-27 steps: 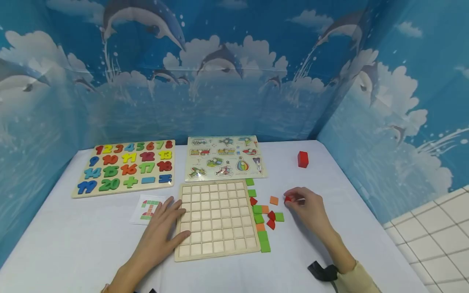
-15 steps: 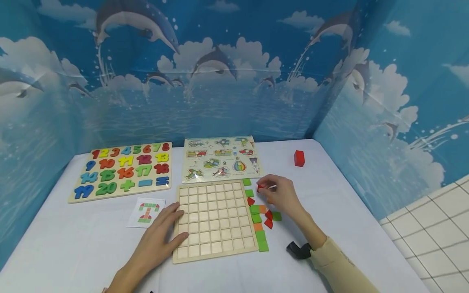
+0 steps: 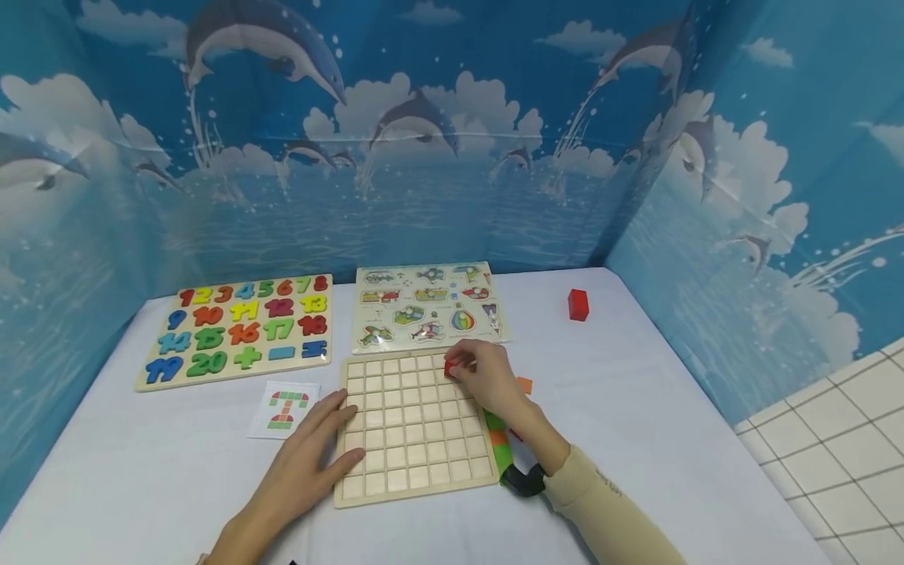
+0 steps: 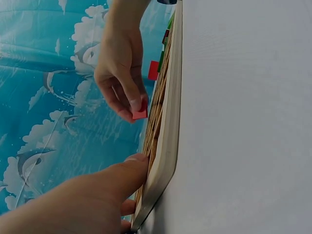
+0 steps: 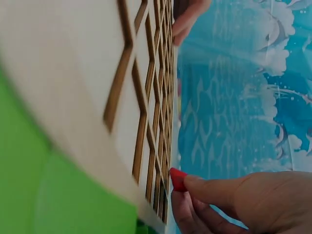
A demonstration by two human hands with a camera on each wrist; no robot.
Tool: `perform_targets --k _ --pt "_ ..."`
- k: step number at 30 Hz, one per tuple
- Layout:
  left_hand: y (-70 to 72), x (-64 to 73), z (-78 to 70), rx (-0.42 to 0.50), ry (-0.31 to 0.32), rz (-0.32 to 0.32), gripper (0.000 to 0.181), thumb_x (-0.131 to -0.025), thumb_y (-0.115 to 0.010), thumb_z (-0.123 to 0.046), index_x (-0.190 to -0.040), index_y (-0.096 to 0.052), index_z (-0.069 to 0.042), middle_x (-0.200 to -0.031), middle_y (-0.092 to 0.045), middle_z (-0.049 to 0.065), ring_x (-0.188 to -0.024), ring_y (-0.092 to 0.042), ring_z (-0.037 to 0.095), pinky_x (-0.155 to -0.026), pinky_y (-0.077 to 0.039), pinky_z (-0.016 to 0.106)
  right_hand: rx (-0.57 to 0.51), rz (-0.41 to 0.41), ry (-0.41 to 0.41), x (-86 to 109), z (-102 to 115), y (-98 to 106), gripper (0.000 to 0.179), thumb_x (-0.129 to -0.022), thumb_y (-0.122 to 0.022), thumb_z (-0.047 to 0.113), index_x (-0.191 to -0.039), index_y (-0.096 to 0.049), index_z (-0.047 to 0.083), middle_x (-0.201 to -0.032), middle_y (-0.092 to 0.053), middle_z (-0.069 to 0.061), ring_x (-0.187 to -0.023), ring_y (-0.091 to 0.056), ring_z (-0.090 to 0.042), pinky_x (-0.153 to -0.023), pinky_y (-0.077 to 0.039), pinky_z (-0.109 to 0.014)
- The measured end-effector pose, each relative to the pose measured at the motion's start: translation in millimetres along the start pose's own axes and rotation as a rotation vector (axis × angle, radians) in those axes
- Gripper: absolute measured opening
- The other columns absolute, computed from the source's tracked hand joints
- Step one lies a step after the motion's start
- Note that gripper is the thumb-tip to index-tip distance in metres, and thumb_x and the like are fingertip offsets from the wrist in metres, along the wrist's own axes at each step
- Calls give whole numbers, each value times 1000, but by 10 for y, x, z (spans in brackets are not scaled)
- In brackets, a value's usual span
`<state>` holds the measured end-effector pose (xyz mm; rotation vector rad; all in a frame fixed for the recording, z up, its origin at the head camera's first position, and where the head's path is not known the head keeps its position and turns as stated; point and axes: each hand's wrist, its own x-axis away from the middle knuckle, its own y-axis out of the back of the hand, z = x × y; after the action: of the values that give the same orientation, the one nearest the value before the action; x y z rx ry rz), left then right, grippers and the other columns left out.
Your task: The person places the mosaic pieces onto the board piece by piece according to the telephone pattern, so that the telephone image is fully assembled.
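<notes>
My right hand (image 3: 494, 384) pinches a small red tile (image 3: 448, 368) between thumb and fingers, over the upper right squares of a wooden grid board (image 3: 406, 431). In the right wrist view the red tile (image 5: 178, 179) shows at the tips of the thumb and fingers, close over the grid. My left hand (image 3: 307, 439) rests at the board's left edge, fingers spread and the thumb (image 4: 134, 170) on the rim. Beside it lies a white card (image 3: 284, 410) printed with a green, red and orange tile pattern.
Green tiles (image 3: 502, 455) and an orange tile (image 3: 524, 385) lie right of the board, partly hidden by the right arm. Behind are a number puzzle (image 3: 236, 333) and a picture puzzle (image 3: 427, 308). A red block (image 3: 578, 305) stands at the back right.
My right hand has carried the red tile left from the table on the right to over the board's upper right. The left hand has stayed at the board's left edge.
</notes>
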<state>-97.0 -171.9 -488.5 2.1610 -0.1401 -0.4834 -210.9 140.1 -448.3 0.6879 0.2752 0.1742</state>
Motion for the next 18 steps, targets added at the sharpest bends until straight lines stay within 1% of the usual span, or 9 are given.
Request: perform_targets --k 3,7,9,13,18 --pt "-7 6 5 -9 1 -5 63 -93 -81 -39 -147 -60 -12 -165 -45 8 -153 -41 32 -119 -39 52 28 6 30 19 35 -56 15 -91 -79 -1 -105 -76 5 -90 -74 -3 -83 -67 -13 -78 -62 -30" --pt "-35 16 -9 -6 -7 14 64 -94 -80 -39 -148 -59 -12 -166 -43 8 -154 -40 32 -120 -40 52 61 -3 25 46 37 -76 19 -89 -81 -1 -107 -76 3 -91 -73 -2 -83 -65 -11 -76 -60 -27" --pt "-40 29 -17 -11 -11 15 64 -94 -80 -39 -148 -59 -11 -166 -43 9 -154 -40 32 -120 -40 51 69 1 29 56 33 -83 19 -89 -81 -2 -107 -76 4 -92 -73 -3 -84 -66 -11 -77 -60 -27" --pt "-17 47 -14 -19 -29 -5 65 -92 -83 -36 -147 -60 -9 -165 -45 11 -153 -41 33 -119 -40 52 83 20 59 68 30 -105 18 -90 -80 -1 -106 -77 6 -97 -75 -5 -87 -68 -13 -78 -61 -29" --pt "-3 19 7 -14 -49 -10 66 -92 -83 -35 -147 -60 -7 -163 -47 12 -153 -42 33 -118 -42 53 106 41 97 59 24 -122 19 -91 -80 -1 -107 -79 8 -101 -77 -4 -89 -70 -14 -80 -60 -30"
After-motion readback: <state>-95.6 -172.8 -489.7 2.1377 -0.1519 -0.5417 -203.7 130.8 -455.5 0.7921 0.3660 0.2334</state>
